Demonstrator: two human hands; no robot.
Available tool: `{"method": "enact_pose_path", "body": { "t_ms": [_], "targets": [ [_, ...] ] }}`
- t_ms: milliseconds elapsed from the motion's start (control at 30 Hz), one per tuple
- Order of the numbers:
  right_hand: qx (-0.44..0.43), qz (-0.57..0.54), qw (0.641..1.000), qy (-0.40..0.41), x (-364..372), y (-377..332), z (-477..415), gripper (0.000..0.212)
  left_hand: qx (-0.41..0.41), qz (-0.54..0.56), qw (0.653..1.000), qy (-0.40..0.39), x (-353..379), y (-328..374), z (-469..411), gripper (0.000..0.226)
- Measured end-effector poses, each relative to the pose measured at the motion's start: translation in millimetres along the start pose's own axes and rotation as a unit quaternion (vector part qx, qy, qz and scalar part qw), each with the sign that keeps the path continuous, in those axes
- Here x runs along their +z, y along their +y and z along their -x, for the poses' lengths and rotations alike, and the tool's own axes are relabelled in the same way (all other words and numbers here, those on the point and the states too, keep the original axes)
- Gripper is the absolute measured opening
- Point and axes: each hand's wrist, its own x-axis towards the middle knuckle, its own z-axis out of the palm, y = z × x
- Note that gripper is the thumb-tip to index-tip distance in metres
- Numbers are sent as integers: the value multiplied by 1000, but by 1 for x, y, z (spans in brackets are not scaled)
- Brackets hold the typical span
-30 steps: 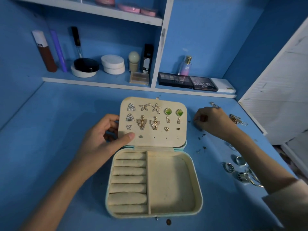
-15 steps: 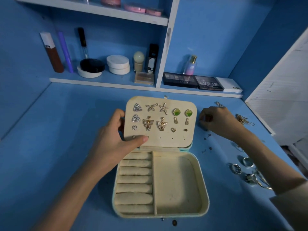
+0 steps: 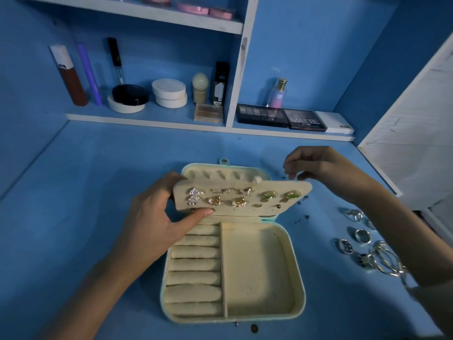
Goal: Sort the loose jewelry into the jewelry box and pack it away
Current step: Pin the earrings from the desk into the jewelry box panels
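An open pale jewelry box [image 3: 296, 278] lies on the blue desk, with ring rolls on its left and a bare compartment on its right. My left hand [image 3: 157, 217] pinches the left edge of the earring panel [image 3: 301, 190], which carries several earrings and is tilted forward off the lid [image 3: 220, 171]. My right hand [image 3: 318, 165] hovers over the panel's top right corner, fingers curled with the fingertips together; what they pinch is too small to tell. Loose silver rings [image 3: 362, 235] and small earring backs [image 3: 302, 218] lie to the right of the box.
A white shelf [image 3: 147, 120] behind the desk holds cosmetics, powder jars [image 3: 169, 93], eyeshadow palettes [image 3: 282, 119] and a perfume bottle [image 3: 278, 94]. A white panel [image 3: 416, 133] bounds the desk on the right. A small dark bead [image 3: 254, 328] lies in front of the box.
My left hand has tipped the earring panel forward off the lid, baring the hook slots behind it. My right hand rose from the desk to the panel's top right corner.
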Motion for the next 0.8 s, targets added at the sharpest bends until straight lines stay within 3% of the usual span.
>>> {"method": "enact_pose_path", "body": {
  "t_ms": [167, 300, 467, 800],
  "targets": [
    [-30, -30, 997, -67, 12, -19, 1, 12, 62, -1, 998, 5, 0, -4, 6, 27],
    [-46, -28, 988, -142, 31, -34, 2, 5, 97, 25, 995, -21, -3, -9, 8, 40],
    [-49, -31, 976, -212, 56, -43, 2, 6, 160, -4, 987, -32, -5, -10, 6, 18],
    [-40, 42, 953, -299, 79, -51, -2, 6, 186, -41, 979, -70, -8, -14, 5, 13]
  ]
}}
